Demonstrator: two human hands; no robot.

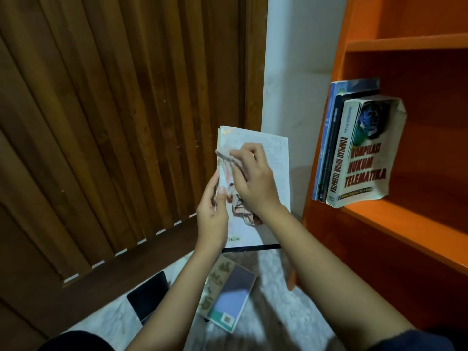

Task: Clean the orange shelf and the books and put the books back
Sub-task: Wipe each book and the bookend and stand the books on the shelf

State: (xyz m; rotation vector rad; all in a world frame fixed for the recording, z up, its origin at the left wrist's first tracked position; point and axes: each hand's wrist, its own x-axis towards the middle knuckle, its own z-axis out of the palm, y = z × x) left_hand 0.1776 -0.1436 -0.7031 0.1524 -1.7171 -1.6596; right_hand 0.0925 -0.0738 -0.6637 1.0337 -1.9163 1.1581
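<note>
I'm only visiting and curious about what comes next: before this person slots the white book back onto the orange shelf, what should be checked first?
1. Grip on the white book: the left hand pinches its left edge. Ok.
2. Cloth on the cover, held by the right hand. Ok.
3. Cover free of dust: cannot tell, too blurred.
4. Free room on the orange shelf beside the standing books. Ok.
5. All books off the floor: a green-and-blue book lies there. Not ok.

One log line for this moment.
step: wiping | left hand: holds white book | right hand: grips cloth on its cover | orange shelf: books standing | floor: another book
</note>
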